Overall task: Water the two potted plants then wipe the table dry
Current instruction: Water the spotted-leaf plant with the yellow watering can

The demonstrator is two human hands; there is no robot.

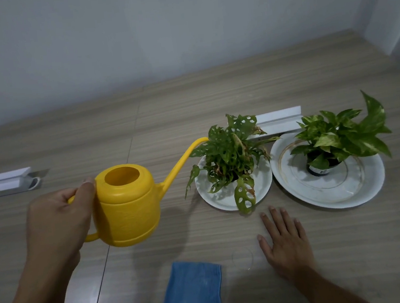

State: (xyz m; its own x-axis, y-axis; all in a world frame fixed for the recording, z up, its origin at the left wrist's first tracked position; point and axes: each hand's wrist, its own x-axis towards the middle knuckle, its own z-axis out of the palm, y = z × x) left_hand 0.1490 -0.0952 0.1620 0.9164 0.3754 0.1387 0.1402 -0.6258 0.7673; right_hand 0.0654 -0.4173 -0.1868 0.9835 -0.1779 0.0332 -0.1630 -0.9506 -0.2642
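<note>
Cloth: a folded blue terry cloth (192, 294) lies flat on the pale wood-grain table (237, 92) at the near edge, between the two forearms and touching neither.
Right hand: the right hand (285, 238) rests palm down on the table just right of the cloth, fingers spread and straight, holding nothing; its fingertips stop just short of the nearer plate.
Left hand: the left hand (57, 217) is wrapped around the handle of a yellow plastic watering can with a long thin spout (129, 204), thumb pressed on top near the round fill hole.
Can: held roughly level above the table, its spout tip reaching the leaves of the left plant.
Left plant: a holey-leaved green plant (229, 158) stands on a small white plate (260, 189).
Right plant: a variegated green pothos in a dark pot (336, 135) stands on a larger white gold-rimmed plate (372, 181), the two plates nearly touching.
Open room: bare tabletop lies left of the cloth and behind the can.
Far side: a white angled strip (280, 119) lies behind the plants; a white open box (5, 183) sits far left, before the grey wall.
</note>
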